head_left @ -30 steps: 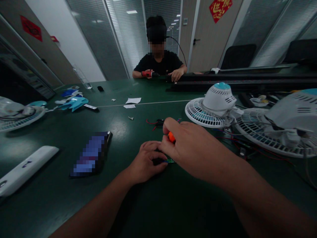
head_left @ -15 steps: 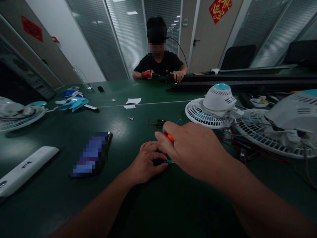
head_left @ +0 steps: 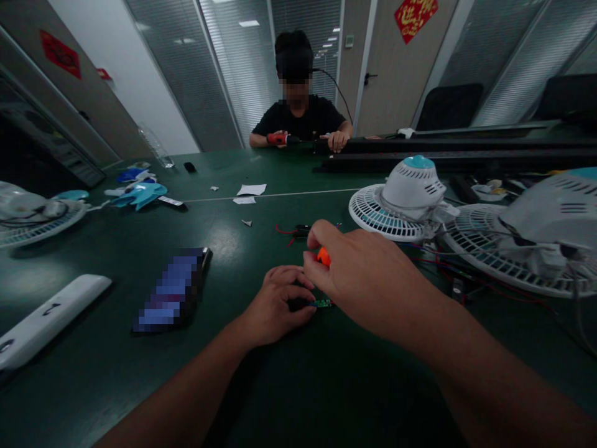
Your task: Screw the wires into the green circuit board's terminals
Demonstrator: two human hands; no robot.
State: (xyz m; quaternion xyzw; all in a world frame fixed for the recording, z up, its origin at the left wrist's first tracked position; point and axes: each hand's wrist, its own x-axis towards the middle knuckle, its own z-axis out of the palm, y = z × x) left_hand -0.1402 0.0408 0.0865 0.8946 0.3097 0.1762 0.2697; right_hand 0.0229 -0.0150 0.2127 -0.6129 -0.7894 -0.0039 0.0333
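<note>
A small green circuit board lies low over the table, its left end between the thumb and fingers of my left hand. Above it, my right hand is closed around an orange-handled tool. Only the rounded orange end shows; the tool's tip is hidden behind my fingers, so I cannot tell whether it touches the board. Just beyond my right hand lies a small black part with red wires.
White fan housings with loose wires stand at the right. To the left lie a phone and a long white casing. Paper scraps lie farther back. Across the table, a person holds a red power tool.
My right hand has shifted slightly right and turned, showing more of the orange handle and of the circuit board. My left hand has stayed in place.
</note>
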